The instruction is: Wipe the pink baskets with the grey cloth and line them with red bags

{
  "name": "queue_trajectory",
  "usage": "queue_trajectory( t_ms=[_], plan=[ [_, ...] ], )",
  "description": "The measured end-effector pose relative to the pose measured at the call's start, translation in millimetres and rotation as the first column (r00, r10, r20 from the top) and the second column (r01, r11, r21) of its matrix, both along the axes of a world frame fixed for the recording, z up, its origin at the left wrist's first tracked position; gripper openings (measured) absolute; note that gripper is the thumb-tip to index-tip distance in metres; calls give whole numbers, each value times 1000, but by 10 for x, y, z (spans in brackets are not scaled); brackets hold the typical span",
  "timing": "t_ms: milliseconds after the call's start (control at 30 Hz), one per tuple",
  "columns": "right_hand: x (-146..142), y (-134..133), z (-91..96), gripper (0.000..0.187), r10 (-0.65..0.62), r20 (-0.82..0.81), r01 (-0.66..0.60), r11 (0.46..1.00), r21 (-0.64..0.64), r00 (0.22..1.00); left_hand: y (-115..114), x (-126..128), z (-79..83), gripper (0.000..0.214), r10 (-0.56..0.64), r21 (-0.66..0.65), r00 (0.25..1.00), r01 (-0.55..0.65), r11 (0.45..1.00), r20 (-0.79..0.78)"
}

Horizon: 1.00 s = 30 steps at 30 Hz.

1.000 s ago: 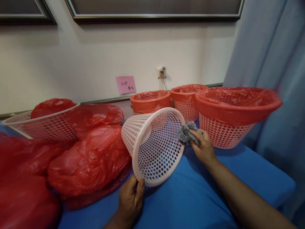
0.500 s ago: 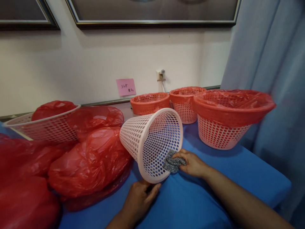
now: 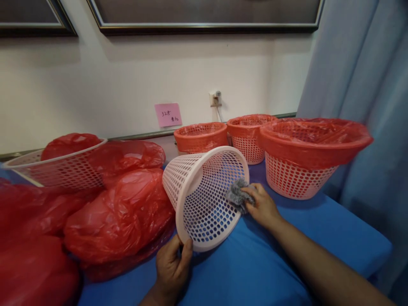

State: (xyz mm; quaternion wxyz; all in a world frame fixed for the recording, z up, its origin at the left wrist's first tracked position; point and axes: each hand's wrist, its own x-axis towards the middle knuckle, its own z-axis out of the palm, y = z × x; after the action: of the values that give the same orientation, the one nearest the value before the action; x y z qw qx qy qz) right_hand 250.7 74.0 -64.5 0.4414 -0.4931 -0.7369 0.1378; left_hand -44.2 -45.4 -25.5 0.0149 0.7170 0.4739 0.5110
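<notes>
A pale pink perforated plastic basket [image 3: 182,170] lies tilted on its side, its mouth turned toward me. My left hand [image 3: 174,263] pinches the lower left of its rim between thumb and fingers. A crumpled grey cloth [image 3: 238,196] is bunched in my right hand [image 3: 263,206], pressed to the right side of the rim. Part of the cloth reaches inside the basket mouth. The fingertips of my left hand behind the rim are hidden.
Behind stand baskets lined with red bags: a small one [image 3: 201,138], another [image 3: 250,142] and a wider one [image 3: 299,178] at right. Red plastic bags [image 3: 117,216] pile up at left, near a white basket [image 3: 73,163]. A blue cloth [image 3: 344,238] covers the table.
My left hand has shifted left along the rim, and the basket has turned a little. My right hand has moved the cloth upward along the right side of the rim.
</notes>
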Motion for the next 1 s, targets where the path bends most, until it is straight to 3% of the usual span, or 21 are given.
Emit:
queue_trajectory(
  t_ms=[133,200,267,367,433,500,567,600,667,733,767,833,933,1000],
  plan=[
    [-123,-167,68,53,315,112,-282,929,-241,942,17,21,-20,27,-5,-19,1000,5,1000,-8],
    [-155,-211,99,53,342,120,-301,915,-269,932,33,39,-42,26,-35,-54,997,32,998,-64],
    [-158,-222,116,53,339,107,-299,913,-277,935,56,82,-62,22,-141,-191,978,111,975,-152],
    [-144,-213,112,52,346,98,-309,911,-272,933,91,177,-81,19,-315,-416,931,217,883,-183],
    [-143,-212,98,52,372,99,-337,905,-261,923,99,220,-86,21,-358,-459,921,254,851,-155],
    [-145,-206,82,54,417,78,-391,892,-226,906,88,219,-86,24,-351,-401,926,272,875,-137],
    [-128,-179,70,56,392,28,-387,915,-112,920,65,170,-82,26,-276,-262,953,238,935,-121],
    [-105,-151,66,56,331,-7,-332,943,-24,943,52,134,-76,26,-218,-180,971,198,963,-100],
    [-21,-69,59,52,123,-97,-107,982,158,988,30,59,-58,23,-108,-47,993,106,993,-39],
    [93,33,49,48,-87,-165,127,960,250,983,15,8,-33,20,-51,-1,999,51,999,4],
    [149,81,40,46,-152,-169,191,951,245,974,12,-3,-21,20,-42,2,999,42,999,13],
    [229,146,12,45,-183,-119,201,966,163,976,10,3,-4,22,-47,-22,999,47,999,14],
    [232,133,-30,45,-43,3,43,999,6,999,15,49,-3,25,-65,-50,998,65,997,15],
    [173,64,-32,48,95,112,-83,991,-106,989,20,82,-13,29,-55,-57,998,56,997,10]
  ],
)
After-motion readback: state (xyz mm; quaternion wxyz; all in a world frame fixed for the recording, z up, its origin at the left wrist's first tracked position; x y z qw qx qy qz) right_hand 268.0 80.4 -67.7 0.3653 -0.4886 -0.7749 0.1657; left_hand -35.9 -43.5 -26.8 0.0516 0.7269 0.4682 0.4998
